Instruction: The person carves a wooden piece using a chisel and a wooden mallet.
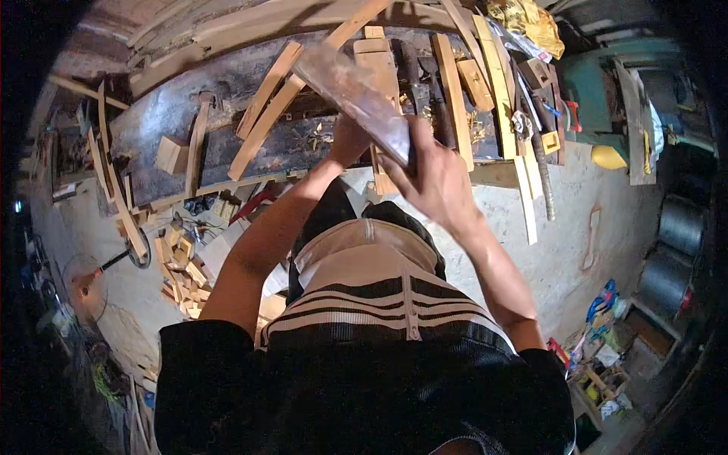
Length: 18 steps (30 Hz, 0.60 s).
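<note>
A broad, flat metal blade (356,102), greyish brown and slightly blurred, slants across the bench from upper left to lower right. My right hand (438,176) is closed around its lower right end, with the thumb along the near edge. My left hand (350,142) reaches in beneath the blade, which hides most of its fingers; whether it grips anything cannot be made out. Below and behind the blade, a pale wooden board (377,64) lies on the dark workbench (159,114). Wood shavings (315,136) are scattered close to my left hand.
Long wooden strips (265,129) lie left of my hands, and another strip (455,102) lies to the right. A wooden mallet (199,136) rests farther left. Offcuts (182,265) are heaped on the floor beside a fan (85,284). A yellow bag (531,26) sits at the back right.
</note>
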Motion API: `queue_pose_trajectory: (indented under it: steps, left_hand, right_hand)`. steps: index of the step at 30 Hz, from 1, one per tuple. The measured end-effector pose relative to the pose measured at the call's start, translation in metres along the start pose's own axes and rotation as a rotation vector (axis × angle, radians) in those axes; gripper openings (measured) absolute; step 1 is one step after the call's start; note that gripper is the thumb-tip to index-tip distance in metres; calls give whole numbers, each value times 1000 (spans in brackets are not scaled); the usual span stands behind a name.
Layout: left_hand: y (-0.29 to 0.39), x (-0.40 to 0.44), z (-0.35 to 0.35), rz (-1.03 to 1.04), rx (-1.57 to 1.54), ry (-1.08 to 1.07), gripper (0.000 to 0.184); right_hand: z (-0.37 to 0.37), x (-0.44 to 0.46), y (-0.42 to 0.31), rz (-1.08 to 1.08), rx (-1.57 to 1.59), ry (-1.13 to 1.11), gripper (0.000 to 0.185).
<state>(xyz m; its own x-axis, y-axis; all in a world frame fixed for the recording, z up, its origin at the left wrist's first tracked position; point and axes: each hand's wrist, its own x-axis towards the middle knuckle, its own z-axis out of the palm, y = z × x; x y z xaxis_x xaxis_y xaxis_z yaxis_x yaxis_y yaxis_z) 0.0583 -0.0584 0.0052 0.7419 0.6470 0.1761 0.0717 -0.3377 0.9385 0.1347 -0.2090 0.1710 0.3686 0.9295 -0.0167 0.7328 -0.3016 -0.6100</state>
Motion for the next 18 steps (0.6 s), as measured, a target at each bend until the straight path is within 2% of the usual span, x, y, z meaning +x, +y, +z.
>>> queue_pose_trajectory:
  steps: [1,2,3,4,5,6,7,9,10,11,13,15,16,17,18]
  left_hand:
    - [11,-1,-3,130,133,62,31]
    - [18,-3,-10,-21,63,-49,27]
    - [5,4,-15,-1,66,-55,27]
    - [2,7,-20,129,14,-68,26]
    - [0,7,-21,254,-50,-78,37]
    - [-4,11,-25,-6,-231,-244,40]
    - [-33,15,-24,-72,-17,-379,44]
    - [8,30,-48,-140,-83,-634,43]
    - [9,38,-48,-402,-774,-738,36]
    - [9,44,-51,-205,-309,-835,26]
    - [9,50,-62,-156,-548,-824,21]
    - [16,71,-50,60,124,-845,22]
    - [13,70,-49,-40,-60,-750,26]
    - [6,71,-48,-31,-58,-779,26]
    - [-1,73,-46,-52,-197,-722,27]
  right_hand:
    - [4,4,4,16,-93,-47,61]
    - [6,6,5,16,-103,-39,57]
    - [7,11,4,16,-107,-19,57]
    - [11,9,-1,46,-50,40,58]
    - [13,5,-6,80,-2,93,59]
    - [10,3,-11,209,-5,30,56]
    - [15,1,-7,218,-11,35,56]
    - [31,-5,9,317,178,190,56]
    - [34,-7,9,336,178,258,54]
    - [33,-9,8,469,233,224,51]
    - [42,-19,10,513,272,342,50]
    - [47,-29,8,591,310,382,49]
    - [50,-34,4,654,358,404,49]
    - [52,-37,0,673,364,427,49]
    - [52,-39,-6,750,401,413,50]
